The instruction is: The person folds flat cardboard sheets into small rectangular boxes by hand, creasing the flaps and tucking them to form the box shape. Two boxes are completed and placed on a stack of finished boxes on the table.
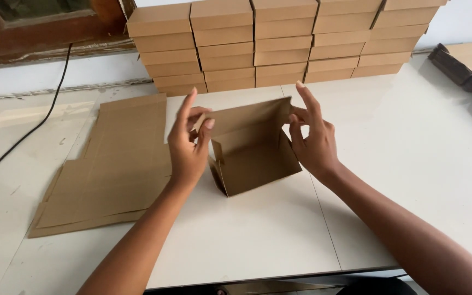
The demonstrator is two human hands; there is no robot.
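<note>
I am propping a half-folded cardboard box (252,147) mid-table, toward the back edge, my left hand (188,145) and right hand (311,139) pinching its upper corners, it seems, other fingers spread. Uneven pressure could buckle a wall sideways toward the flat cardboard blanks (105,164).

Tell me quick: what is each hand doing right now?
Left hand: fingers pinching the left side of the half-folded cardboard box.
Right hand: fingertips gripping the box's right side, index finger raised.

both hands (249,145) pinch a half-folded cardboard box (252,150) on the white table (389,164).
</note>
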